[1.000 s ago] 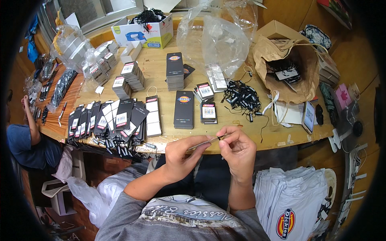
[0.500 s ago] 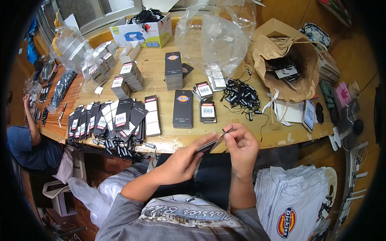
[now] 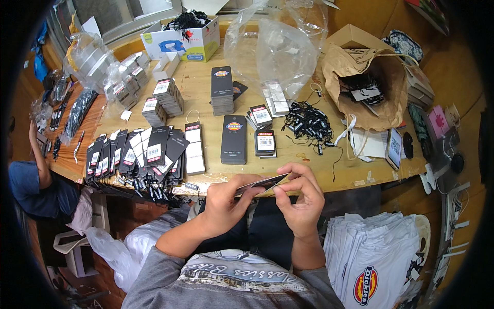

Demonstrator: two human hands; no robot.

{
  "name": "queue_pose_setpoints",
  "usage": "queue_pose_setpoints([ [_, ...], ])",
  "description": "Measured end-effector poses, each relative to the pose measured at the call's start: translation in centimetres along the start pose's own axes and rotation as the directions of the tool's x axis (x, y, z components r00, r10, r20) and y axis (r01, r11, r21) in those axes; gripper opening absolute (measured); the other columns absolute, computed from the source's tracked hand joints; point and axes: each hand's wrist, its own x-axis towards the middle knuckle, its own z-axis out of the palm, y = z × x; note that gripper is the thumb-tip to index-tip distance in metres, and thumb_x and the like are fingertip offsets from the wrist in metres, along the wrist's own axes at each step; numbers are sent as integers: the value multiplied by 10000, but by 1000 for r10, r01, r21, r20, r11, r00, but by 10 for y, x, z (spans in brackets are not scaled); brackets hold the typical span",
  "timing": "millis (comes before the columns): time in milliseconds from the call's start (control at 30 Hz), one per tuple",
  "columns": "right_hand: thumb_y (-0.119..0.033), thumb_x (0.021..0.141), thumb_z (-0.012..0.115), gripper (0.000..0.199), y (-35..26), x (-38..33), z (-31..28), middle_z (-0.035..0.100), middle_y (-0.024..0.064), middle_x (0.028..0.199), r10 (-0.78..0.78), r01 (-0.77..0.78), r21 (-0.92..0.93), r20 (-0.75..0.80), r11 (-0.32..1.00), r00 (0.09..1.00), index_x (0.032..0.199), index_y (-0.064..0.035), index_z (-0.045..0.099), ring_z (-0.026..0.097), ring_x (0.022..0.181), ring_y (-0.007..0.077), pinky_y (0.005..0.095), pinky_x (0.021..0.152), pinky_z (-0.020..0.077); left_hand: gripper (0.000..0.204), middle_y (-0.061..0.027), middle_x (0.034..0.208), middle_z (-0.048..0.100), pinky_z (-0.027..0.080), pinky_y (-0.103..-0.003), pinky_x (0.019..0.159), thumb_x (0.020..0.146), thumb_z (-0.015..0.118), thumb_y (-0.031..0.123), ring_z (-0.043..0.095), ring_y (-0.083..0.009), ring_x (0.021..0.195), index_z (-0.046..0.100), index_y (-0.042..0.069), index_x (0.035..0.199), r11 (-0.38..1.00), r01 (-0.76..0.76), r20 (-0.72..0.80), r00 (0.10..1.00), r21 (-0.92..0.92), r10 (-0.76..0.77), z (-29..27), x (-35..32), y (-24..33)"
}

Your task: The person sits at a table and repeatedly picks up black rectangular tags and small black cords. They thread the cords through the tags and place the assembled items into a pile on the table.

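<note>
In front of my chest, near the table's front edge, a dark hang tag (image 3: 265, 182) is seen nearly edge-on between my hands. My left hand (image 3: 225, 205) grips its left end, thumb along the near side. The fingers of my right hand (image 3: 302, 201) pinch the right end; whether a string is there too is too small to tell. Beyond them stand a stack of black hang tags (image 3: 234, 144), a smaller stack of tags with white labels (image 3: 265, 141), and a tangled heap of black tag strings (image 3: 307, 122).
Strung tags (image 3: 136, 154) lie fanned at the left front edge. Taller tag stacks (image 3: 222, 92) stand behind. A paper bag (image 3: 355, 67), a phone (image 3: 394, 148) and a box (image 3: 180, 44) are around the table. Folded white shirts (image 3: 373, 252) lie lower right. Another person (image 3: 36, 180) sits at left.
Both hands have turned the tag flatter and more edge-on. My right hand has shifted slightly down and left, and my left hand is raised a little. The table things stay put.
</note>
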Motion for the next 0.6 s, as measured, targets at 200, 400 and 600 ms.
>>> queue_pose_setpoints([
  [200,54,649,611,135,6,-1,5,556,128,841,-57,56,-46,-19,997,998,723,3,509,546,730,210,271,662,423,247,-141,819,606,471,-245,617,702,572,-57,613,-199,683,530,-11,941,978,-129,98,989,161,114,-2,-1,1],
  [400,42,646,621,140,16,1,1,536,129,877,-83,80,-55,-62,995,995,727,2,515,534,808,229,286,700,421,282,-146,873,541,450,-282,682,750,451,-85,566,-259,773,521,-8,1011,998,-42,153,987,-41,48,-9,13,2],
  [600,8,636,647,135,3,1,4,479,137,941,-242,232,-233,-14,944,970,717,-12,541,512,848,256,311,730,420,181,-106,830,518,449,-214,602,709,530,-104,547,-154,729,532,-63,885,969,73,-77,993,-236,-93,-1,6,0],
])
